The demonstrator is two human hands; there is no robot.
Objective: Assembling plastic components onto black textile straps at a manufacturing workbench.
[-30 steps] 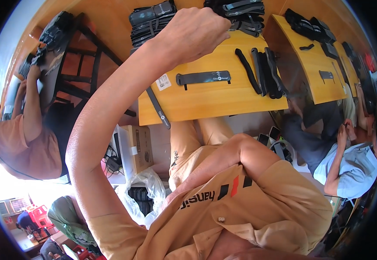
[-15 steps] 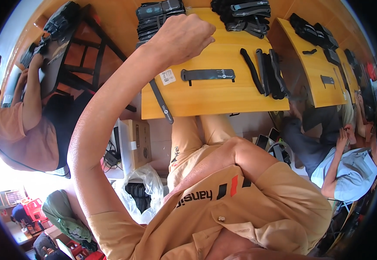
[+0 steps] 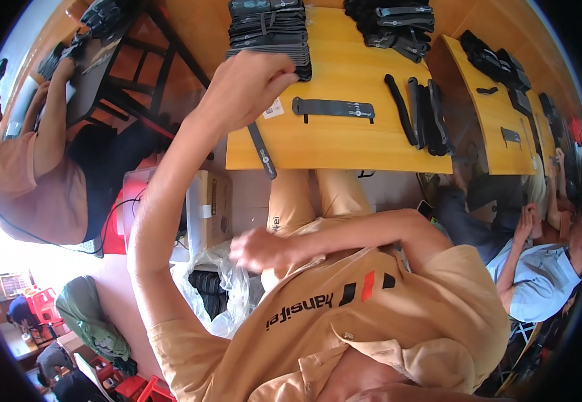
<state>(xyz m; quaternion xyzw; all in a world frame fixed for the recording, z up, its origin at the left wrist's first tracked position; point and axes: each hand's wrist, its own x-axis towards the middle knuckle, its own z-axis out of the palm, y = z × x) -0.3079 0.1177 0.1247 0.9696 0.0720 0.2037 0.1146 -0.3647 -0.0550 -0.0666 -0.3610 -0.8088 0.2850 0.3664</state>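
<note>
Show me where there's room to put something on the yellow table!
The yellow table is bare between the middle grey strap and its near edge, and between the left stack and the back right pile. It's crowded at right with dark straps, and around that stack and the left hand.

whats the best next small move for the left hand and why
Probably to slide the slanted strap a little farther onto the table with the left hand: its near end juts past the front edge, where it might get knocked.
</note>
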